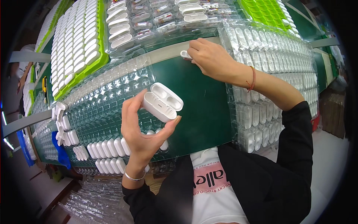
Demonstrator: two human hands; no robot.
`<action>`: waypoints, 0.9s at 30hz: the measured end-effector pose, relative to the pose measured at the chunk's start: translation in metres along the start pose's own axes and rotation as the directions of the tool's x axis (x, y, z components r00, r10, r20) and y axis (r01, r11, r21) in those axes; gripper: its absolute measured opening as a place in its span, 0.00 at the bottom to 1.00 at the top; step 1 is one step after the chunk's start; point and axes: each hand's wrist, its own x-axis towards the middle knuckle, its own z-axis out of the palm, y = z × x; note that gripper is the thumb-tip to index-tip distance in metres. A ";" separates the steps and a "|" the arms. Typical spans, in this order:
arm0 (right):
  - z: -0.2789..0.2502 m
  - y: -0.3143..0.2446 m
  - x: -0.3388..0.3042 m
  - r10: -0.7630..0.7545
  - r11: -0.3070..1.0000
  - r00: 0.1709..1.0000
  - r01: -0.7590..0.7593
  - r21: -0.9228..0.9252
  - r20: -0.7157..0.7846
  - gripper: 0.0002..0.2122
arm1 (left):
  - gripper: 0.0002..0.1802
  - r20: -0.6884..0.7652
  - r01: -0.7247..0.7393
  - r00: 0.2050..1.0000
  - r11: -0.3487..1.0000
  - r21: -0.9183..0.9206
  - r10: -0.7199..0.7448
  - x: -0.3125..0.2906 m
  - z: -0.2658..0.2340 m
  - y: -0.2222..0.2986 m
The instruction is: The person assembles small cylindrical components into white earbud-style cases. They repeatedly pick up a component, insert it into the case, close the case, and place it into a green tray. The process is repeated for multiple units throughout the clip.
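Note:
My left hand (140, 128) pinches an open white earbud charging case (160, 107) between thumb and fingers, above the green mat (197, 112). The case's lid is swung back, and its hollow inside faces up. Farther off, near the back of the mat, my right hand (209, 58) is closed around a small white plastic piece (185, 55). Only that piece's rounded, hollow end shows; the fingers hide the rest. A clear blister tray (108, 100) lies to the left of the mat, with closed white cases (110, 148) in its near rows.
Clear trays (276, 52) of white parts are stacked at the right. At the back, a clear tray (156, 28) holds open cases and small coloured parts. Lime-green trays (100, 44) stand back left. Loose white pieces (67, 130) and a blue object (61, 151) lie at the left.

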 end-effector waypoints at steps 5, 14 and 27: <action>0.002 0.000 0.009 0.014 0.999 0.999 -0.013 -0.037 0.048 0.13 | 0.41 -0.041 -0.017 0.999 1.000 -0.001 0.017 0.003 0.002 -0.001; -0.016 0.000 0.024 0.255 0.868 0.955 -0.294 0.401 0.148 0.10 | 0.41 -0.124 -0.035 0.991 0.998 0.049 0.041 0.009 0.003 -0.002; -0.081 -0.085 0.003 0.266 0.351 0.963 -0.125 0.928 0.029 0.09 | 0.40 -0.248 -0.208 0.927 0.937 0.279 0.280 0.010 0.012 0.013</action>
